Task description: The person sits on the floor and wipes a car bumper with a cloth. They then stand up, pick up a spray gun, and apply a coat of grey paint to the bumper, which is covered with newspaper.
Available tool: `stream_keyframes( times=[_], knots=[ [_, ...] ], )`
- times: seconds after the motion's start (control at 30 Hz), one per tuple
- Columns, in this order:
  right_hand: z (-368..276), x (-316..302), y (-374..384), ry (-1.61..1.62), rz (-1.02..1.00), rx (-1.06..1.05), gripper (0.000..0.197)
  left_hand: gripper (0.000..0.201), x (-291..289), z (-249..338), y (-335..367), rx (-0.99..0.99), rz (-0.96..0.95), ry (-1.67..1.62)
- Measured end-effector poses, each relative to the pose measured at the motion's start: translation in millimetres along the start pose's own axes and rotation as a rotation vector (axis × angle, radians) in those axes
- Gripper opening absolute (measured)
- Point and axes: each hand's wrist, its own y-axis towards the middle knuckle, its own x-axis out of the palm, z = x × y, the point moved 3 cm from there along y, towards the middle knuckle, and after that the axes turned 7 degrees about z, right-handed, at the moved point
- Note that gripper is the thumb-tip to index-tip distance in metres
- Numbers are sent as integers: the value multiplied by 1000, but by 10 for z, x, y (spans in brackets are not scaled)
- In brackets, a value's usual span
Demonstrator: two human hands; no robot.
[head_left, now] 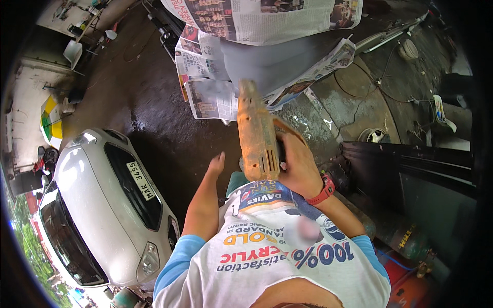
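Note:
My right hand [298, 167] is wrapped round the handle of a worn orange heat gun [255, 131], which is smeared with grime. Its nozzle points away from me toward a smooth grey curved panel [272, 61]. Newspaper sheets [210, 97] border this panel on its near, left and right sides, and another large newspaper sheet [287, 20] covers the part beyond it. Low by my left side hangs my left hand [217, 163], apart from the panel and the gun. It holds nothing that I can see, with a finger or thumb stretched forward.
A silver car [108, 205] stands close on my left. Cables [354, 77] trail over the stained floor at the right, near a dark metal frame [411, 164]. Behind me on the right lies a gas cylinder [398, 236]. A coloured umbrella [50, 120] is far left.

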Motion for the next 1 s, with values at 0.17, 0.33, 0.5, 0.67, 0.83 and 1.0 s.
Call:
stream_keyframes(
  times=[0.17, 0.33, 0.5, 0.67, 0.83, 1.0],
  knots=[
    [-178, 283, 116, -35, 133, -12, 61, 75, -277, -1551, -868, -167, -154, 170],
    [-80, 1012, 150, -136, 26, 23, 59, 68, -539, -2123, -1387, -494, -170, -58],
    [368, 1634, -145, -201, -90, 138, 50, 61, -820, -2059, -868, -582, -56, -205],
    [275, 1523, -193, -159, -70, 148, 50, 56, -1032, -1574, -132, -273, 141, -259],
    [-175, 907, -21, -22, 241, 39, 53, 59, -1146, -877, 52, -139, 113, -296],
    [-256, 641, -41, 43, 423, 33, 51, 58, -969, -711, -109, -197, 39, -147]
  ],
)
